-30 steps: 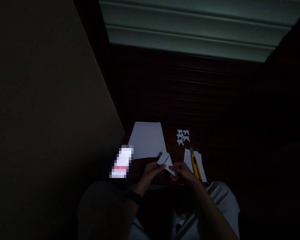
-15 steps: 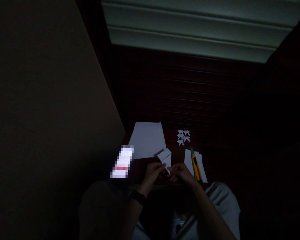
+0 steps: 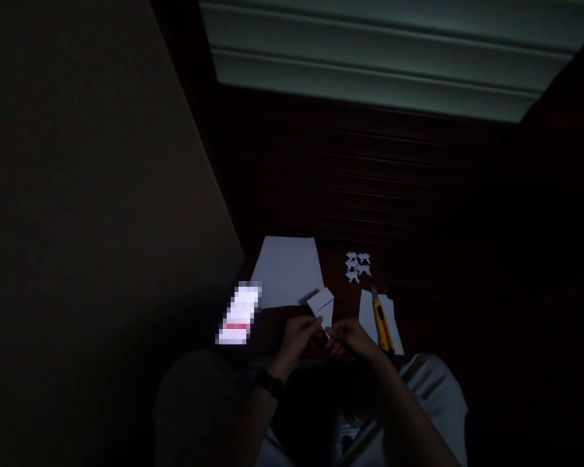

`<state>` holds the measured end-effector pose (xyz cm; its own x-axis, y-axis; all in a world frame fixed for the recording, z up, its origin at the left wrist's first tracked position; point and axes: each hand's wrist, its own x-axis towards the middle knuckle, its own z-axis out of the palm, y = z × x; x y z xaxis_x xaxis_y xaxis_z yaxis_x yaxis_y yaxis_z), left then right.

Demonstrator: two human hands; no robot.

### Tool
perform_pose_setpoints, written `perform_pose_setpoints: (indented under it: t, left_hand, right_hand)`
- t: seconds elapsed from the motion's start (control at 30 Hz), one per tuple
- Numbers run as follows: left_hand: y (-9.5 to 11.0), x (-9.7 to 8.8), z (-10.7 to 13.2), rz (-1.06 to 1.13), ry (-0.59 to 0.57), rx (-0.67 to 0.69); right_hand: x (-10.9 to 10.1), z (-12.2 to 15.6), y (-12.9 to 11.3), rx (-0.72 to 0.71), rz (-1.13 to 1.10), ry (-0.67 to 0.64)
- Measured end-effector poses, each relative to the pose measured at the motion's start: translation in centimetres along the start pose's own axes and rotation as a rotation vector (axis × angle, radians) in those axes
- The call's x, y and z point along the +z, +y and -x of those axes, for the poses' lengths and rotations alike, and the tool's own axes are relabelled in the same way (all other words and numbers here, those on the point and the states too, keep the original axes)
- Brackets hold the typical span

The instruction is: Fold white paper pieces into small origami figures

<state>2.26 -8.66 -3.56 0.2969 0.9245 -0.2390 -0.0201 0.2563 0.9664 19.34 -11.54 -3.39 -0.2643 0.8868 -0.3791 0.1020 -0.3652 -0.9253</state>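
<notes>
A small piece of folded white paper (image 3: 324, 306) is held between both my hands, low over the dark table. My left hand (image 3: 302, 332) pinches its lower left edge between thumb and fingers. At its lower right tip, my right hand (image 3: 349, 334) grips with thumb and index finger; the other fingers curl beneath. The paper has a straight top flap and narrows downward to a point, which my fingertips partly cover. Fine creases are too dark to make out.
A large white sheet (image 3: 289, 269) lies behind my left hand, with a lit, blurred-out phone (image 3: 239, 314) to its left. Several small folded paper shapes (image 3: 357, 267) sit at the back right. A yellow utility knife (image 3: 383, 324), blade out, rests on white paper sheets (image 3: 367, 311).
My right fingers have shifted very slightly at the lower tip of the folded paper. Everything else stays nearly the same.
</notes>
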Motion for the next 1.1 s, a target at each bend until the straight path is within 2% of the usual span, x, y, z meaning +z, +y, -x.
perform_pose_setpoints:
  t: [0.3, 0.63, 0.97, 1.1]
  left_hand:
    - [0.34, 0.23, 0.04, 0.000, 0.016, -0.007]
    - [0.38, 0.44, 0.00, -0.004, 0.035, -0.003]
    - [-0.16, 0.51, -0.27, -0.038, 0.076, 0.033]
    - [-0.57, 0.58, -0.34, -0.058, 0.058, 0.059]
  right_hand:
    - [-0.26, -0.10, 0.02, 0.001, 0.009, -0.057]
    - [-0.31, -0.11, -0.01, -0.003, 0.004, -0.060]
    - [-0.38, -0.35, 0.65, -0.020, 0.003, -0.061]
    - [-0.33, -0.36, 0.75, -0.023, -0.010, -0.055]
